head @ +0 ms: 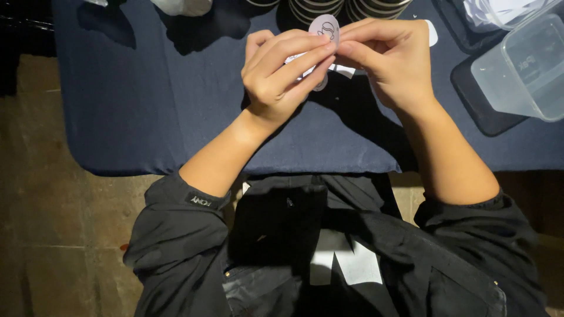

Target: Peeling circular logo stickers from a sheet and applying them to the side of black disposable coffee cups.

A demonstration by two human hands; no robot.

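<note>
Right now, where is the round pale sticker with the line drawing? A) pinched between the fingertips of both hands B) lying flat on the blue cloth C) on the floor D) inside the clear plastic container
A: the round sticker is pinched between the fingertips of the left hand and the right hand, raised above the blue cloth; the clear container sits apart at the right.

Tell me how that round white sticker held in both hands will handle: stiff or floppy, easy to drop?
The round sticker looks paper-thin, so probably floppy and very light. The left hand and right hand pinch it at its edges, so it likely bends or creases easily. Flat, so unlikely to roll on the blue tablecloth.
</note>
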